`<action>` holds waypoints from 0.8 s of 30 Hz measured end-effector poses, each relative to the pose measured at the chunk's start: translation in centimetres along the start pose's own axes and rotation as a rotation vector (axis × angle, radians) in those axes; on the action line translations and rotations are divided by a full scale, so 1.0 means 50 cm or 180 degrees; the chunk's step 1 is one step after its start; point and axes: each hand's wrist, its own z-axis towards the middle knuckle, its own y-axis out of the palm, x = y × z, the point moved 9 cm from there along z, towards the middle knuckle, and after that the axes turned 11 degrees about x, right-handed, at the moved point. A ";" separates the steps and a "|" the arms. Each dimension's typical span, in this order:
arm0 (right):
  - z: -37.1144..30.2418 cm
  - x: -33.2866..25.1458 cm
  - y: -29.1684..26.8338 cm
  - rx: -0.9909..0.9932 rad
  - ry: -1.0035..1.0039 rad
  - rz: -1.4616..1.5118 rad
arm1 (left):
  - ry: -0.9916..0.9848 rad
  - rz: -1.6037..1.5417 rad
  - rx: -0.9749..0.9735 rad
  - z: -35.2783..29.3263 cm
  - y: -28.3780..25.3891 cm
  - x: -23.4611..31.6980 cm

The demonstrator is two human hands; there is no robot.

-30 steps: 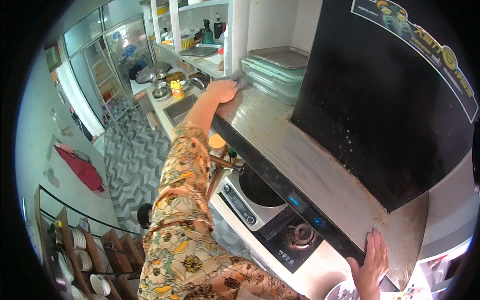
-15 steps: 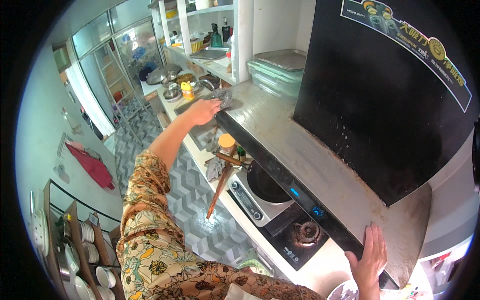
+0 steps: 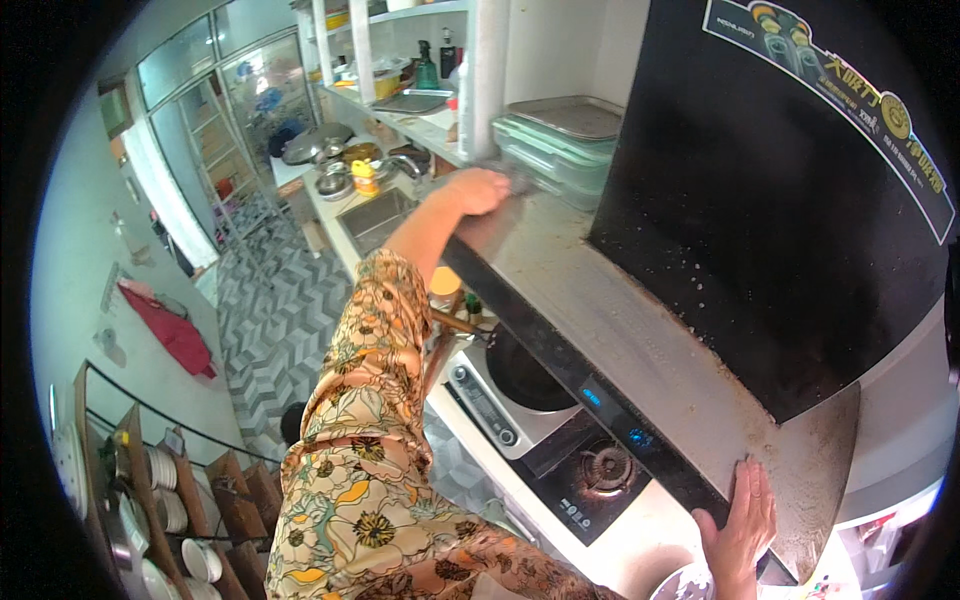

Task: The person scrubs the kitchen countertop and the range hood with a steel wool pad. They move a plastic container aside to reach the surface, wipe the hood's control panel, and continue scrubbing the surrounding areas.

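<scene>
My left hand (image 3: pixel 474 191) reaches out to the far left end of the range hood's metal top (image 3: pixel 600 300). Its fingers are closed over a grey steel wool scrubber (image 3: pixel 517 177), which looks smeared by motion and lies against the surface. Close to it are the stacked clear containers with green lids (image 3: pixel 560 150). At the near right end, my right hand (image 3: pixel 742 520) rests flat on the hood's edge, fingers stretched out and thumb over the black front panel (image 3: pixel 560 358). Grime and brown stains run along the foot of the black upright hood panel (image 3: pixel 760 220).
Below the hood are a gas burner (image 3: pixel 607 468), a silver cooker (image 3: pixel 480 395) and a black pan (image 3: pixel 520 370). Farther left come a sink (image 3: pixel 378 222), a yellow bottle (image 3: pixel 364 178) and pots. A dish rack (image 3: pixel 200 490) stands at the lower left.
My left hand has moved right and farther in across the hood top with the scrubber, toward the stacked containers. The right hand stays in nearly the same place.
</scene>
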 end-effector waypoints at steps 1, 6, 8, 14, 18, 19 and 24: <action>0.001 0.001 0.004 -0.0041 0.0042 0.0002 | -0.0016 -0.0176 0.0139 -0.021 -0.006 0.029; -0.013 0.020 0.003 -0.0081 0.0159 -0.0075 | 0.0669 -0.0559 0.0766 -0.138 -0.097 0.184; -0.011 0.018 0.004 -0.0062 0.0185 -0.0039 | -0.0360 0.0345 -0.0622 -0.116 -0.070 0.093; -0.011 0.011 0.008 -0.0055 0.0164 -0.0006 | -0.0401 0.0338 -0.0095 -0.082 -0.027 0.004; -0.015 0.018 0.007 -0.0101 0.0167 -0.0138 | 0.0216 -0.0301 -0.0286 -0.100 -0.037 0.284; -0.016 0.020 0.004 -0.0008 0.0147 -0.0082 | 0.0432 -0.0506 -0.0211 -0.119 -0.062 0.343; -0.023 0.026 0.003 0.0019 0.0220 -0.0104 | 0.0843 -0.0620 -0.0303 -0.162 -0.088 0.409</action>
